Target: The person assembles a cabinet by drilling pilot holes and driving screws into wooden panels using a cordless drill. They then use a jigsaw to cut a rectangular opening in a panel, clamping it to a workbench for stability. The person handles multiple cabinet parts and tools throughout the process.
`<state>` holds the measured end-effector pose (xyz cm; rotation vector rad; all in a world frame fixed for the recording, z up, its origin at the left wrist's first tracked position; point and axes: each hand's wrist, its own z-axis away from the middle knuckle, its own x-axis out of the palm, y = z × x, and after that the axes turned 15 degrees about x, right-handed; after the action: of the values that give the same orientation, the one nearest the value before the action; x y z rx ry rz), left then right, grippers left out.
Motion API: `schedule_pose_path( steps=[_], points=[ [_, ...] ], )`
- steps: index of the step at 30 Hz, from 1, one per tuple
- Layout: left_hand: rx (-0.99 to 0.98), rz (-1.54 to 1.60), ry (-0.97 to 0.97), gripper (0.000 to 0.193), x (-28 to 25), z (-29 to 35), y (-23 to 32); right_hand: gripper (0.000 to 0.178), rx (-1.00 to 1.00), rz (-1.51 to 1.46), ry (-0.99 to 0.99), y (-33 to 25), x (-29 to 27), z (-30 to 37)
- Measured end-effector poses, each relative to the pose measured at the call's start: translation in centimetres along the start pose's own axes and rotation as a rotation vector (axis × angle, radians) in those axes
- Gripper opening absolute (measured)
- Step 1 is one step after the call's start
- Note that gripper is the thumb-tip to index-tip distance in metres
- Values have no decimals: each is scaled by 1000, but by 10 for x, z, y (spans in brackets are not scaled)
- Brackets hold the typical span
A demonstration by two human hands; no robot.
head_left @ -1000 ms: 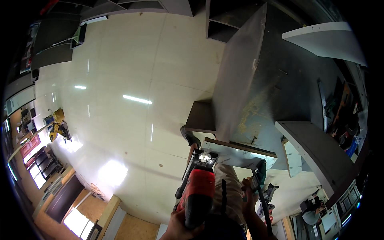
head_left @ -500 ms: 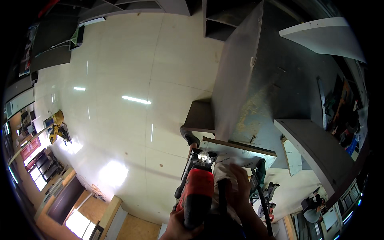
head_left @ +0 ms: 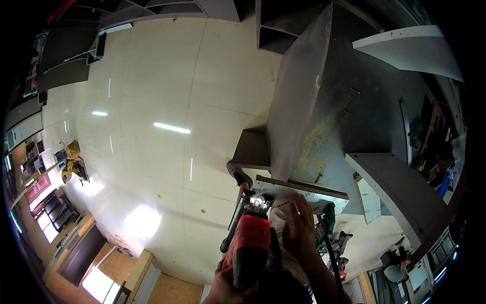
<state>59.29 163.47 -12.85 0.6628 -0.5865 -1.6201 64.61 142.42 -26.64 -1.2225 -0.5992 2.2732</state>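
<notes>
Fingers of the left hand [head_left: 227, 288] are clamped on the body of the red-and-black power tool [head_left: 253, 245]. Tool's metal foot is by the left end of the pale board [head_left: 329, 200], which sits along the near edge of the grey bench [head_left: 362, 109]. Right hand [head_left: 301, 237]: fingers apart, nothing gripped, tips over the board's face; can't tell from this angle if they touch it. Dark green tool [head_left: 329, 217] just right of that hand, near the board's right end.

To do it well: firm left grip, foot square to the board, right fingers well clear of the foot, any steadying pressure toward the right end.

Relative to fingers: power tool is inside the left ones, just left of the right ones. Board lies ahead of the left fingers, behind the right fingertips.
</notes>
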Motion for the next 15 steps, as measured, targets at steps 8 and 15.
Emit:
schedule_pose_path(
  steps=[8, 15],
  points=[
    [14, -10, 15, 19, 0, -4, 6, 55, 34, 21, -83, 3, -3, 1],
    [307, -117, 56, 33, 2, -11, 5, 53, 30, 29, -74, 8, 0, 3]
  ],
)
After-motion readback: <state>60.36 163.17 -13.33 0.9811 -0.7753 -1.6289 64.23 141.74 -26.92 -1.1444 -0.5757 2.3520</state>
